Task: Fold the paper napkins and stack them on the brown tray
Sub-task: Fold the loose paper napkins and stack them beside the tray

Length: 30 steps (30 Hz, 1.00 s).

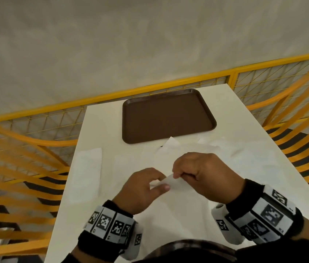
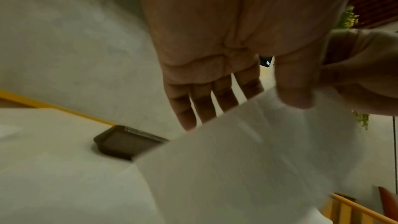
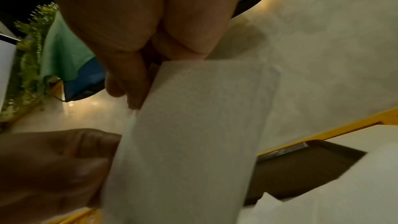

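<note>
- Head view: the left hand and the right hand meet over the near middle of the white table, both pinching one white paper napkin by its upper edge.
- Left wrist view: the left thumb presses the napkin's top edge while the four fingers lie fairly straight behind the sheet, which hangs down.
- Right wrist view: the right hand's fingers curl onto the napkin's upper corner; the left hand grips the sheet's other edge lower down.
- The brown tray sits at the table's far end, well apart from the hands.
- More napkins lie loose just before the tray, and one folded strip lies at the left edge.
- Orange slatted chairs flank the table.
</note>
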### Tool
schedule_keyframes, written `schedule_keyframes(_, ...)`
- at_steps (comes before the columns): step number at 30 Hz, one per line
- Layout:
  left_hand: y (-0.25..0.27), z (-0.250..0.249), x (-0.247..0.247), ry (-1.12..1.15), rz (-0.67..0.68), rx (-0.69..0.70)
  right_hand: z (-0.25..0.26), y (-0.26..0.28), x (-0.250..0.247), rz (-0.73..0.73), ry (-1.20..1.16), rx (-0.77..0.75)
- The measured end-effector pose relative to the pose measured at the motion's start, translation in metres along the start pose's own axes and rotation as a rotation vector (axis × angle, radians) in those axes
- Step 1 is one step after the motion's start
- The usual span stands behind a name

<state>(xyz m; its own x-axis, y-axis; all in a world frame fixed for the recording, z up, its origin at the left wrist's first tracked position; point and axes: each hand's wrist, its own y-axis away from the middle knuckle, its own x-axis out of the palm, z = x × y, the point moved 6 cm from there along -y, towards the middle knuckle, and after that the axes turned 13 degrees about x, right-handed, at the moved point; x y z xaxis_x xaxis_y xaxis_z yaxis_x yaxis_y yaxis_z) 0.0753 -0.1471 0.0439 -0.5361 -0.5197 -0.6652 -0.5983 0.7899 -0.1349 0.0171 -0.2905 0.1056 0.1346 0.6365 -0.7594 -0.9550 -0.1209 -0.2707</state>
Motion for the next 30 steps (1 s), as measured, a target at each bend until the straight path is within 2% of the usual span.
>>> schedule_keyframes(3,0.006,0.026,-0.013,-0.016,-0.061,-0.157,0.000,-0.001,0.006,-0.035,0.012,0.027)
schedule_keyframes(5,0.015,0.055,-0.038,-0.068,-0.214,-0.273,-0.008,0.001,0.003,-0.072,0.028,0.079)
schedule_keyframes(6,0.022,0.073,-0.054,-0.129,-0.291,-0.363,-0.013,0.004,0.002,-0.077,0.032,0.103)
schedule_keyframes(7,0.029,0.092,-0.070,-0.242,-0.312,-0.478,-0.018,0.008,0.001,-0.069,0.023,0.129)
schedule_keyframes(10,0.054,0.152,-0.105,-0.554,-0.136,-0.788,-0.034,0.020,-0.002,-0.008,-0.006,0.209)
schedule_keyframes(12,0.066,0.185,-0.119,-0.629,0.002,-0.891,-0.044,0.030,0.000,0.024,0.012,0.257)
schedule_keyframes(14,0.074,0.207,-0.128,-0.639,0.048,-0.947,-0.053,0.038,0.002,0.038,0.036,0.304)
schedule_keyframes(16,0.078,0.219,-0.135,-0.601,0.026,-0.987,-0.060,0.045,0.003,0.047,0.044,0.344)
schedule_keyframes(23,0.070,0.229,-0.137,-0.532,0.017,-1.067,-0.073,0.048,0.006,0.104,0.082,0.449)
schedule_keyframes(27,0.077,0.239,-0.142,-0.422,-0.223,-1.159,-0.084,0.044,0.016,0.171,0.153,0.534)
schedule_keyframes(30,0.078,0.220,-0.142,-0.441,-0.333,-1.209,-0.105,0.033,0.014,0.168,0.352,0.659)
